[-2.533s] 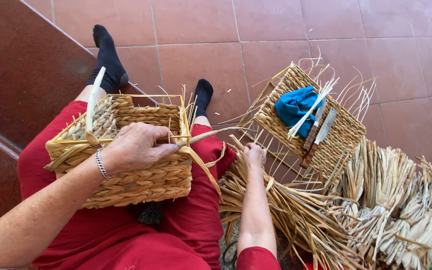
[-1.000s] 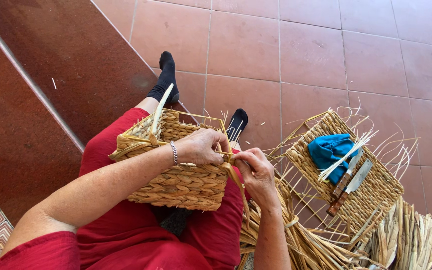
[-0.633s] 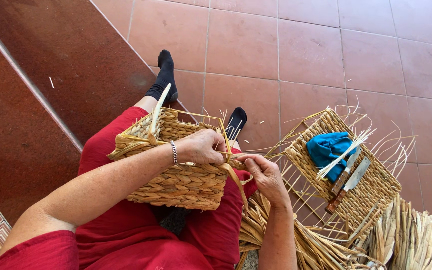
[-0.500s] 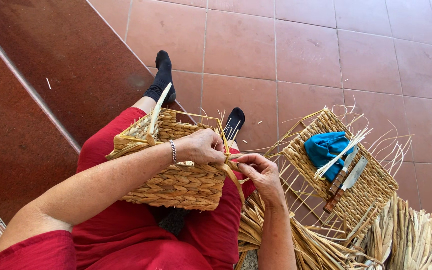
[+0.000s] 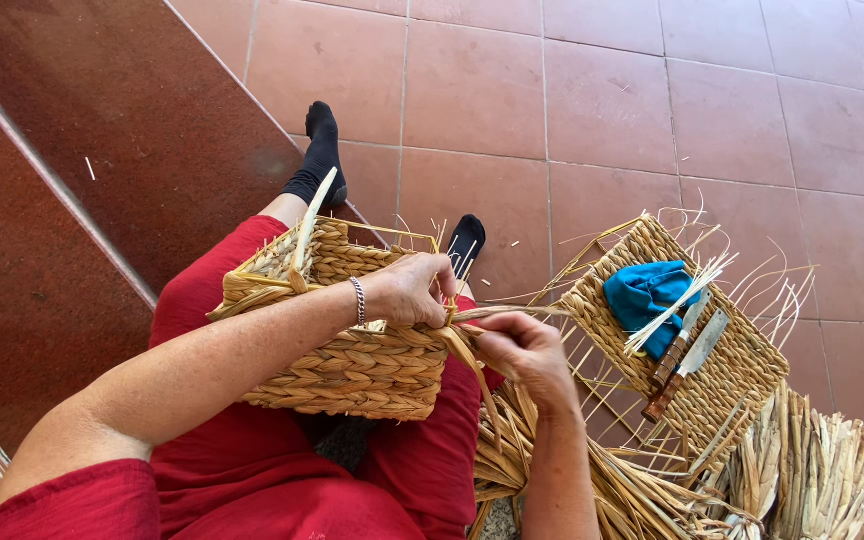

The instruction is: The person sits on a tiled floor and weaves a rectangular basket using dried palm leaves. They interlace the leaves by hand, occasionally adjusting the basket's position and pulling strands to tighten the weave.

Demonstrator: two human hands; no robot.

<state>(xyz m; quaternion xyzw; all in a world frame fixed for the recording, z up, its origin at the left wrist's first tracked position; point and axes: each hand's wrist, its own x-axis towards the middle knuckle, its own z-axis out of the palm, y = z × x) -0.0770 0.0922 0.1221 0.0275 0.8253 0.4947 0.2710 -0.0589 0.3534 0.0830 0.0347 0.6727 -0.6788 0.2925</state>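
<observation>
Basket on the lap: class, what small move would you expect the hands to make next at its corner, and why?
Probably pull the strand snug against the basket. The left hand presses on the rim at the near corner, and the right hand pinches the flat strand just beside it. The strand runs loose from that corner down toward the reeds, so it looks untightened.

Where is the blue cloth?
In the head view the blue cloth lies on a flat woven mat on the tiled floor, to the person's right, just beside two knives.
</observation>
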